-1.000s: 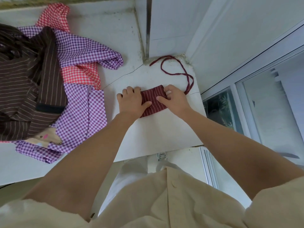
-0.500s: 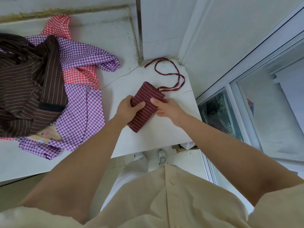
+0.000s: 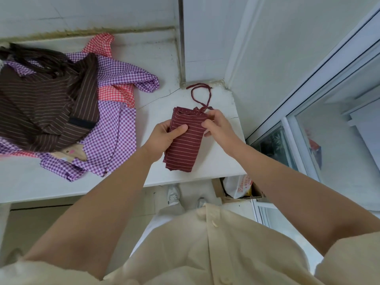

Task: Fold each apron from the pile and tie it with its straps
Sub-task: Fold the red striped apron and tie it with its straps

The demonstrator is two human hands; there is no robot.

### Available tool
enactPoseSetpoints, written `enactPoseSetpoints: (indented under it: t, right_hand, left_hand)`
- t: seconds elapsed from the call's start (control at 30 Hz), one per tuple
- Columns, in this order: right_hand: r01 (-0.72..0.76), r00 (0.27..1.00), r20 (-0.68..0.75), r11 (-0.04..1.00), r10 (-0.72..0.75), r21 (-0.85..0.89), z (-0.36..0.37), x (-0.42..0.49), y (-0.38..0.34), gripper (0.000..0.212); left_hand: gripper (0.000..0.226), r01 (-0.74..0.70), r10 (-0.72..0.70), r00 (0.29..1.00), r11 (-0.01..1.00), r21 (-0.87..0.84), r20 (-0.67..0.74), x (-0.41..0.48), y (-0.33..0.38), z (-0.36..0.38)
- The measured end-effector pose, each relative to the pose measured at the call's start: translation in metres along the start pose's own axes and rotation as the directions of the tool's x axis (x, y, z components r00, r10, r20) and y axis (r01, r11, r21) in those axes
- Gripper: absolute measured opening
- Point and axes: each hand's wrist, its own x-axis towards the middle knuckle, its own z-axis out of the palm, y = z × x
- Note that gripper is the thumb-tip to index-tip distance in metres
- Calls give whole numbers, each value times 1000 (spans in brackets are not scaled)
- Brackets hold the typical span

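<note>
Since half a second ago the folded apron (image 3: 185, 149) has swung from a slant to lie lengthwise away from the person, and the loop of its strap (image 3: 200, 93) has drawn in closer to it. The left hand (image 3: 164, 138) grasps the dark red striped bundle at its left edge, thumb pressed on top and fingers underneath. The right hand (image 3: 218, 126) has its fingers curled at the top right corner, pinching the strap where it leaves the cloth. The rest of the strap lies in a loop on the white counter (image 3: 216, 161), toward the back corner by the wall. The bundle sits over the right part of the counter, near its front edge. Well to the left lies the pile: a brown striped apron (image 3: 41, 103) on top of a purple checked apron (image 3: 115, 136) and a red checked apron (image 3: 117, 95).
</note>
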Motion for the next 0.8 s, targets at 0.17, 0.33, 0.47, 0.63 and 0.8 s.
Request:
enactPoseSetpoints:
  t: [0.17, 0.33, 0.47, 0.63, 0.8]
  right_hand:
    - [187, 982, 20, 963, -187, -192, -20, -8, -13, 39]
    - [245, 968, 122, 936, -220, -253, -30, -8, -16, 6]
    - [186, 974, 169, 964, -154, -190, -35, -16, -13, 6]
    - [119, 954, 283, 991, -99, -55, -34, -28, -14, 11]
    - [22, 919, 392, 986, 46, -168, -46, -40, -2, 26]
  left_hand:
    - [27, 11, -11, 999, 1000, -2, 38, -17, 0, -1]
    - [44, -3, 4, 998, 1000, -24, 70, -34, -2, 5]
    - [42, -8, 12, 998, 998, -66, 66, -47, -4, 12]
    - [37, -23, 25, 999, 997, -78, 25, -62, -8, 23]
    - [24, -125, 85, 985, 949, -288, -148, -73, -10, 31]
